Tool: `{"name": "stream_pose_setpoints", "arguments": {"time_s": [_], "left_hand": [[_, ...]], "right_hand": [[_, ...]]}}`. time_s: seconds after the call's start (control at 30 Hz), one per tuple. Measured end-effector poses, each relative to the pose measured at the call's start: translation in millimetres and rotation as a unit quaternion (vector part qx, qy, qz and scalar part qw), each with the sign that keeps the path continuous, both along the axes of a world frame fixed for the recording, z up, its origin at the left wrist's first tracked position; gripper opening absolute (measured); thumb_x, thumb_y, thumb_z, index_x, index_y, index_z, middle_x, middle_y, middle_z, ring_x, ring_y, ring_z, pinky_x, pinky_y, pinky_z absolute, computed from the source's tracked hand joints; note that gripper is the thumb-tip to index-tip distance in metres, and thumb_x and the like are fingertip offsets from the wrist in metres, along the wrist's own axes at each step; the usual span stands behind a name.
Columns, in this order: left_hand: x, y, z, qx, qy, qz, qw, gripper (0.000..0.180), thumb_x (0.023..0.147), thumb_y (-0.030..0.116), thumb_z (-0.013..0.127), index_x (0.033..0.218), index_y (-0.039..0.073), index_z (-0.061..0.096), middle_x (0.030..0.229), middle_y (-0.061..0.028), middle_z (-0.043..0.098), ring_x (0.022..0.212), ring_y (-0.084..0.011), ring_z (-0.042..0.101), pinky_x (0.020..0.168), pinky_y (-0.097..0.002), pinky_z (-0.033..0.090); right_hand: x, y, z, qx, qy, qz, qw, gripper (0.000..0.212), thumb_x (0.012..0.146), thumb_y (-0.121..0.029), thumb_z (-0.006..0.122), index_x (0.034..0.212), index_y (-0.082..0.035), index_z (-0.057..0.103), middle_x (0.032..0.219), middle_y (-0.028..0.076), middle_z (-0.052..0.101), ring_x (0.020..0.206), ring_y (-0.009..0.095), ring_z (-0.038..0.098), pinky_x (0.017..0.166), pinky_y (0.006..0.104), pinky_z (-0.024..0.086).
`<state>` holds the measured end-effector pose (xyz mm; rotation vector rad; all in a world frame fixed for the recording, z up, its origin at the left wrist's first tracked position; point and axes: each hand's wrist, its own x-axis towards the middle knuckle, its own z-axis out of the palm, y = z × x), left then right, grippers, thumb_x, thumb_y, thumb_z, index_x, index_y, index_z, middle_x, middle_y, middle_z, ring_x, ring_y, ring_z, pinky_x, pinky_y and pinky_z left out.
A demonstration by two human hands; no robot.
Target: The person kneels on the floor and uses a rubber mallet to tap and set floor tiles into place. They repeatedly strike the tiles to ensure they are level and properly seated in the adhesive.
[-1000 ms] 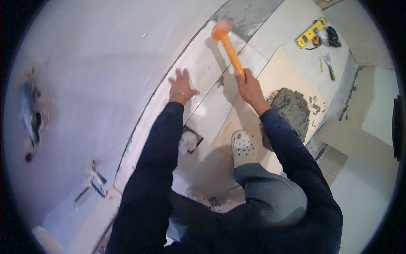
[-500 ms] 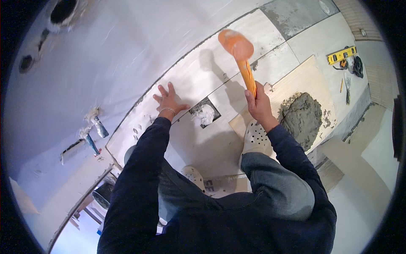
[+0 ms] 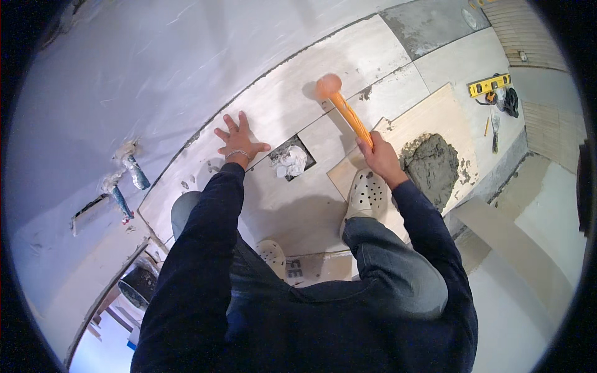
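My right hand (image 3: 382,158) is wrapped round the wooden handle of a mallet (image 3: 352,117). Its orange head (image 3: 328,86) is low over the long pale floor tile (image 3: 367,46) by the wall; whether it touches the tile I cannot tell. With fingers spread, my left hand (image 3: 241,139) lies flat on the same row of tile, left of a square cutout. White crumpled stuffing (image 3: 290,161) fills much of that cutout. To the right, a heap of wet grey mortar (image 3: 433,171) sits on a pale board (image 3: 449,102).
On the right lie a yellow spirit level (image 3: 490,84), a pencil (image 3: 486,127) and a putty knife (image 3: 495,132). Two blue-tipped pipe stubs (image 3: 138,175) stick out of the left wall. A dark bucket (image 3: 138,286) stands lower left. My feet in white clogs (image 3: 365,193) are on the tiles.
The mallet head has come down toward the tile from its raised position. My left hand stays spread on the tile. The whole view has shifted slightly.
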<state>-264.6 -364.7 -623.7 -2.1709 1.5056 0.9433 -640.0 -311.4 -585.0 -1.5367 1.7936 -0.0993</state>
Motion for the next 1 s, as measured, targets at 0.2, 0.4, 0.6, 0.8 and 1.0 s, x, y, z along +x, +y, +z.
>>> {"name": "stream_pose_setpoints", "arguments": {"time_s": [0.2,0.4,0.6,0.8,1.0], "left_hand": [[2,2,-3,-0.003,-0.007,-0.008,1.000,0.145,0.054,0.057,0.093,0.162,0.031,0.002,0.169,-0.0154,-0.011,0.149,-0.0571,-0.009,0.101,-0.0834,0.029],[2,2,14,0.020,-0.023,-0.004,1.000,0.140,0.058,0.056,0.092,0.162,0.033,0.001,0.169,-0.0139,-0.012,0.151,-0.0535,-0.009,0.105,-0.0799,0.029],[-7,-1,5,0.015,-0.013,-0.011,1.000,0.140,0.060,0.058,0.091,0.162,0.033,-0.001,0.169,-0.0133,-0.014,0.151,-0.0537,-0.009,0.105,-0.0796,0.030],[0,3,3,0.023,-0.025,-0.014,0.999,0.138,0.061,0.060,0.089,0.162,0.035,-0.002,0.169,-0.0130,-0.014,0.150,-0.0548,-0.008,0.104,-0.0790,0.032],[8,-4,7,0.074,-0.014,-0.038,0.996,0.143,0.058,0.064,0.090,0.163,0.030,-0.002,0.168,-0.0193,-0.012,0.149,-0.0576,-0.005,0.108,-0.0769,0.028]], "right_hand": [[3,24,4,-0.101,-0.037,0.007,0.994,0.043,0.100,-0.044,0.058,0.112,-0.003,0.055,0.081,0.024,0.067,0.078,0.043,0.068,0.067,0.0491,0.052],[21,11,31,-0.060,-0.062,-0.030,0.996,0.042,0.099,-0.043,0.061,0.110,-0.003,0.055,0.080,0.023,0.067,0.077,0.043,0.068,0.066,0.0488,0.052],[1,3,7,-0.008,0.026,-0.003,1.000,0.044,0.100,-0.046,0.059,0.104,-0.003,0.058,0.077,0.022,0.067,0.076,0.043,0.067,0.067,0.0486,0.052],[21,27,7,-0.121,-0.048,-0.012,0.991,0.047,0.100,-0.050,0.057,0.103,-0.003,0.054,0.079,0.023,0.067,0.076,0.044,0.067,0.066,0.0499,0.052],[36,-21,68,-0.031,-0.077,-0.069,0.994,0.046,0.100,-0.048,0.060,0.098,-0.002,0.056,0.069,0.015,0.061,0.060,0.027,0.061,0.058,0.0392,0.049]]}}
